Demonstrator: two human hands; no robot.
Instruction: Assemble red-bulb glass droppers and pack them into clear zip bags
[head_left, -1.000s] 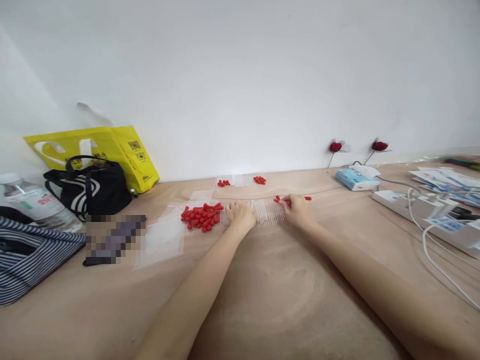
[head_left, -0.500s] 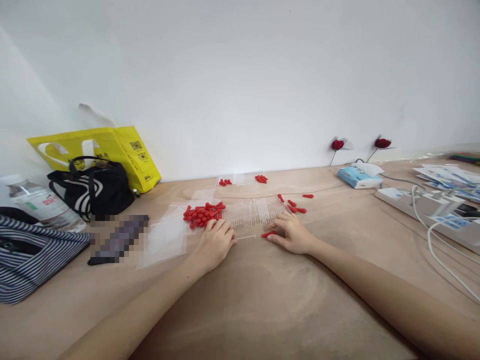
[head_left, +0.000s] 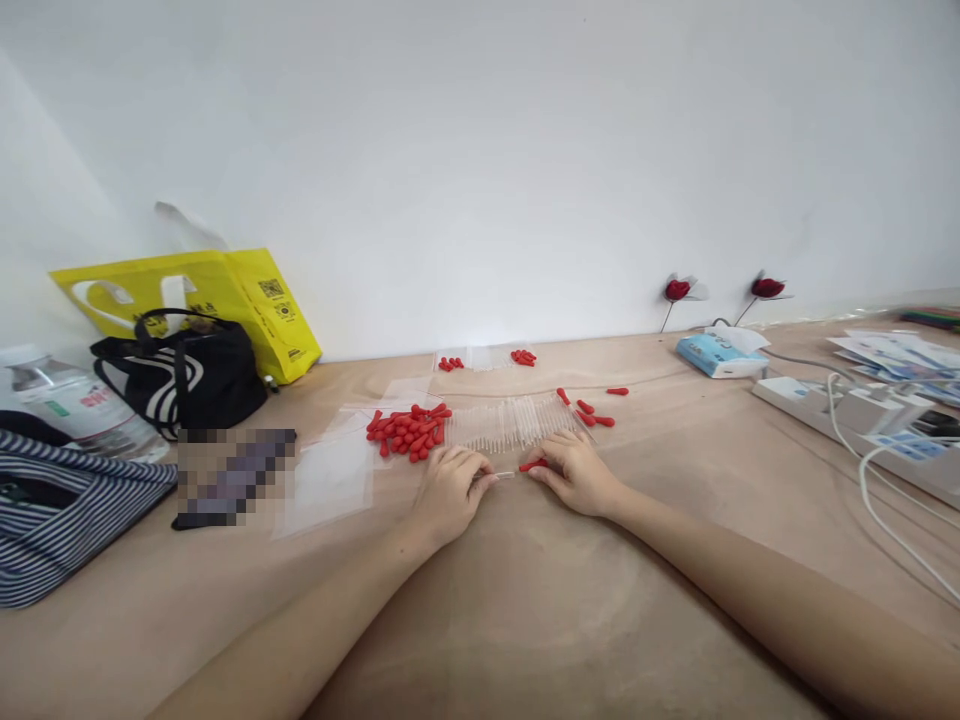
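Observation:
Between the thumb and fingers of my left hand (head_left: 456, 490) is a thin clear dropper tube (head_left: 506, 475), its free end pointing right. My right hand (head_left: 576, 474) pinches a red rubber dropper bulb (head_left: 531, 465), which faces the tube with a small gap between them. Just beyond both hands lies a row of clear dropper tubes (head_left: 502, 424). A pile of red bulbs (head_left: 405, 432) rests to the left of that row. Several loose red bulbs (head_left: 585, 407) are scattered at its right end.
Flat clear plastic bags (head_left: 330, 485) lie left of the pile. Bagged red bulbs (head_left: 523, 357) sit by the wall. Farther left are a yellow bag (head_left: 281, 330), a black bag (head_left: 225, 375) and a striped pouch (head_left: 75, 530). A tissue pack (head_left: 716, 355) and power strip (head_left: 862, 430) stand right.
My left hand has moved right with the tube, closer to my right hand. The red bulb is now raised between my right fingertips, turned toward the tube.

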